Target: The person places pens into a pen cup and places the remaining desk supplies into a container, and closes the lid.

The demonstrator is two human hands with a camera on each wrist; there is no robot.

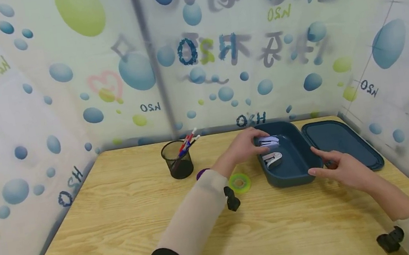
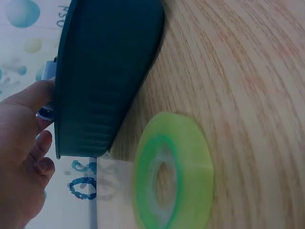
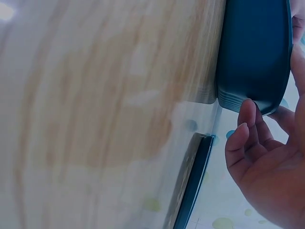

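Pale wood grain covers the desk (image 1: 85,231) in front of me, and both my cream sleeves reach out over it, a small black device at each wrist. Closest is my right hand (image 1: 340,170), its thumb and fingers gripping the near right corner of a dark blue box (image 1: 292,180) by the rim. Left of the box, just beside it, a yellow-green tape roll (image 1: 247,182) lies flat, its hole facing up. Inside the box, toward the left wall, a white-and-grey tool (image 1: 273,160) rests with its length running mostly sideways. Part of a purple roll (image 1: 202,173) shows past my left forearm, near a black mesh cup (image 1: 182,167) that stands upright with red, blue and white pens (image 1: 188,143) leaning to the right.

Farther in, my left hand (image 1: 245,147) comes over the box's left rim, its fingers pinching a lavender stapler (image 1: 269,141) at the left end. That stapler sits in the far left part of the box, beyond the white-and-grey tool; its long axis runs left to right, the free end pointing right toward the middle of the box. I can't tell whether it touches the floor of the box. To the right, a matching blue lid (image 1: 342,145) lies flat on the desk. Behind everything hangs a white backdrop (image 1: 202,114) with blue and green spots.
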